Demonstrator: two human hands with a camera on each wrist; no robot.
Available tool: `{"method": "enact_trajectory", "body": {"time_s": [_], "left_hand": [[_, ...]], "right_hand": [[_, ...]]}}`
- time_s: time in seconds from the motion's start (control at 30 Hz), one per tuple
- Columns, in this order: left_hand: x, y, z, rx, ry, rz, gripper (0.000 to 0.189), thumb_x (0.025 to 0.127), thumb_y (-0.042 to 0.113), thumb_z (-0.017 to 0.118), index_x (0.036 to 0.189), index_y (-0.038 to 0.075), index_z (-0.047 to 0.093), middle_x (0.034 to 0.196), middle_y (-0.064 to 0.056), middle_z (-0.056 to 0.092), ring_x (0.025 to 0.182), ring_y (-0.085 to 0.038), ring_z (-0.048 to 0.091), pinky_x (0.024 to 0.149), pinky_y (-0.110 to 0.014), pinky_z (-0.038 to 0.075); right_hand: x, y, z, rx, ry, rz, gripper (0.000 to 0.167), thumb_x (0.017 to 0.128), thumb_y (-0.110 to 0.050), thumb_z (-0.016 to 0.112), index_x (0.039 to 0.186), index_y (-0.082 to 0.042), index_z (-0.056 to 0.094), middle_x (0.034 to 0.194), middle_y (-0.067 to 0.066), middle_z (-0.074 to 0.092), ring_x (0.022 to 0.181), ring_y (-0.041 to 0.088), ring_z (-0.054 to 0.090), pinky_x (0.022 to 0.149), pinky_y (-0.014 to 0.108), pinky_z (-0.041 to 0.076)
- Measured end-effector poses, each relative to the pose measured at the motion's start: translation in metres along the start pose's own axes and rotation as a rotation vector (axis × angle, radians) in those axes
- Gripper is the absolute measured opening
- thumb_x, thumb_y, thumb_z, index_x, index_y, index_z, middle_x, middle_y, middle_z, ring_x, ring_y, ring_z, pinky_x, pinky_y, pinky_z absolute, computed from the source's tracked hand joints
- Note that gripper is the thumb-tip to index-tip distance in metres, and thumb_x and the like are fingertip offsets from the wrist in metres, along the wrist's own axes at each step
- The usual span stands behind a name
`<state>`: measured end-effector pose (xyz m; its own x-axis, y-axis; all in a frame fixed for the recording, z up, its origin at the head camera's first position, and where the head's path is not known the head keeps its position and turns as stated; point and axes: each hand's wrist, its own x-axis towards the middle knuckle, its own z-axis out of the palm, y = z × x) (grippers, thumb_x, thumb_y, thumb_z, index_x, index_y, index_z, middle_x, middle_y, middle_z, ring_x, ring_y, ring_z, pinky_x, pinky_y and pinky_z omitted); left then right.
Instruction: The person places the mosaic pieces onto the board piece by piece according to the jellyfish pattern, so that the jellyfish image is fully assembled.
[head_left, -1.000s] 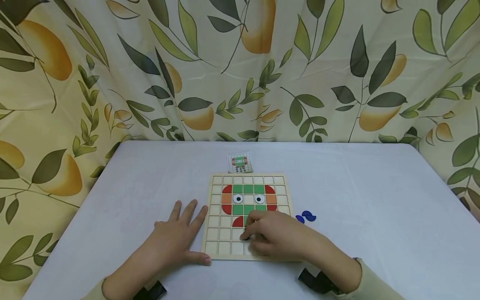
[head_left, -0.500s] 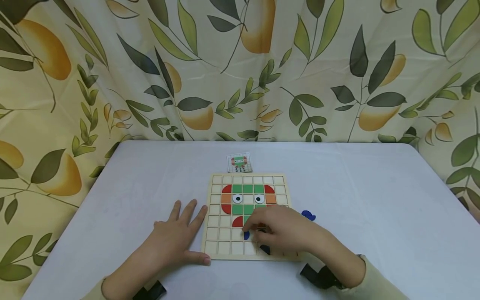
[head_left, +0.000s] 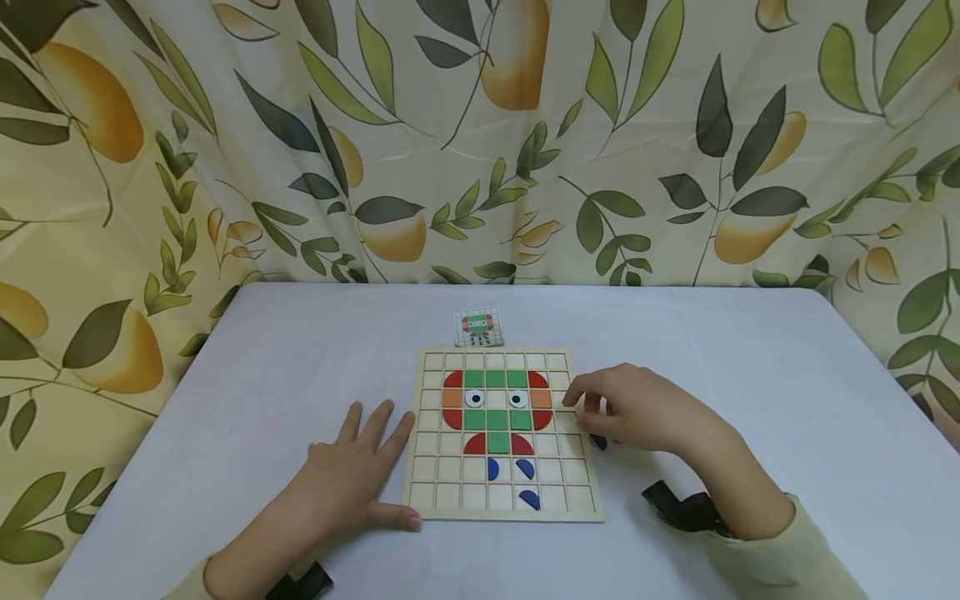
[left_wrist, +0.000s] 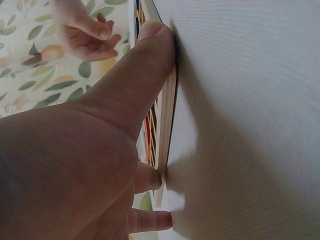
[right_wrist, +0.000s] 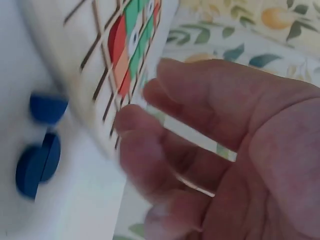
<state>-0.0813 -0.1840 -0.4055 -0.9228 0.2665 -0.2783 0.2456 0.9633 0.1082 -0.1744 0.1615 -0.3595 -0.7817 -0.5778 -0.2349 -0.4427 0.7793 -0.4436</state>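
A wooden grid board (head_left: 510,516) lies on the table, with red, green and orange pieces and two eye tiles set in its upper part. Three blue half-round pieces (head_left: 492,469) sit lower down on it. My left hand (head_left: 337,475) is spread flat at the board's left side, thumb against the near corner. Over the right edge hovers my right hand (head_left: 645,408), fingers loosely bent and nothing between them in the right wrist view. Just below that hand, several blue half-round pieces (right_wrist: 48,108) rest on the table beside the board; the head view mostly hides them.
Behind the board lies a small pattern card (head_left: 478,327) showing a coloured figure on a grid. White cloth (head_left: 750,358) covers the table, and a leaf-and-fruit printed curtain (head_left: 480,167) hangs behind it. Each wrist wears a black strap (head_left: 686,508).
My right hand has moved off the board's lower middle, up and right to its right edge. Three blue pieces it partly covered now show on the board. My left hand stays put.
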Motion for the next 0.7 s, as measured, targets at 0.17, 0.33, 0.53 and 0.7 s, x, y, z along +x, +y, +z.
{"method": "enact_trajectory", "body": {"time_s": [0.17,0.33,0.53,0.7], "left_hand": [[0.0,0.0,0.001,-0.01,-0.001,-0.003,0.122,0.06,0.084,0.069,0.157,0.022,0.033,0.162,-0.016,0.027,0.145,-0.055,0.023,0.076,-0.079,0.044],[0.0,-0.001,0.002,-0.011,0.001,-0.003,0.122,0.059,0.085,0.069,0.157,0.022,0.033,0.162,-0.016,0.028,0.145,-0.055,0.023,0.076,-0.079,0.044],[0.0,-0.001,0.002,-0.001,0.009,-0.002,0.122,0.059,0.085,0.069,0.157,0.022,0.033,0.162,-0.016,0.028,0.144,-0.055,0.024,0.075,-0.078,0.045],[0.0,0.0,0.002,-0.005,0.008,-0.006,0.122,0.059,0.084,0.07,0.157,0.022,0.034,0.162,-0.016,0.029,0.144,-0.055,0.024,0.075,-0.079,0.044]], "right_hand": [[-0.003,0.014,-0.001,-0.024,-0.091,0.148,0.022,0.085,-0.022,0.077,0.104,-0.018,0.067,0.08,-0.002,0.059,0.071,0.016,0.052,0.061,0.032,0.043],[0.0,0.021,0.006,0.004,-0.145,0.229,0.038,0.077,-0.025,0.085,0.103,-0.017,0.059,0.078,0.003,0.054,0.072,0.018,0.052,0.061,0.033,0.041],[0.009,0.026,0.01,0.052,-0.074,0.141,0.022,0.084,-0.016,0.079,0.098,-0.015,0.062,0.075,0.002,0.054,0.07,0.016,0.052,0.061,0.031,0.044],[0.015,0.036,0.01,0.001,0.062,0.085,0.017,0.087,-0.009,0.073,0.102,-0.01,0.067,0.076,-0.001,0.056,0.069,0.014,0.051,0.062,0.03,0.044]]}}
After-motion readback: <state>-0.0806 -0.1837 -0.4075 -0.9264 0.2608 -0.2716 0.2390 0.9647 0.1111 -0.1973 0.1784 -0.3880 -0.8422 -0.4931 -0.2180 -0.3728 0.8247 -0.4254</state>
